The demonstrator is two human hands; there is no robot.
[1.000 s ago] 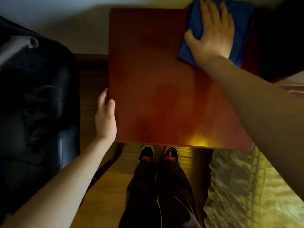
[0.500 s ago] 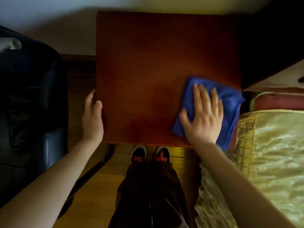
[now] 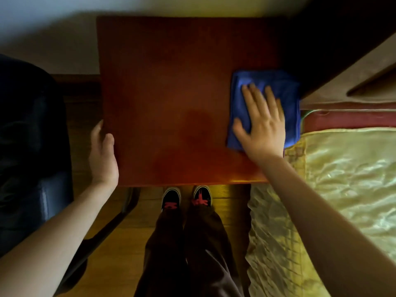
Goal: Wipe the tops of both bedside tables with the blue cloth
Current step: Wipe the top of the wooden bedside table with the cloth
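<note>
blue cloth point(image 3: 278, 91), reddish-brown bedside table point(image 3: 171, 82), golden bedspread point(image 3: 342, 179)

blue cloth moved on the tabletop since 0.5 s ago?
Yes. The blue cloth went from the bedside table's near right corner back toward the wall, along its right edge.

Right hand point(image 3: 262, 130) flat, palm down, fingers point(image 3: 252, 99) spread and extended forward; forearm reaches in from lower right. Left hand point(image 3: 102, 155) on edge, thumb on top, fingers straight; forearm enters from lower left.

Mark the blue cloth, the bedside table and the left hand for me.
blue cloth point(image 3: 285, 91): head view, bare upper right part.
bedside table point(image 3: 167, 86): head view, bare top.
left hand point(image 3: 102, 155): head view, back of hand.
</note>
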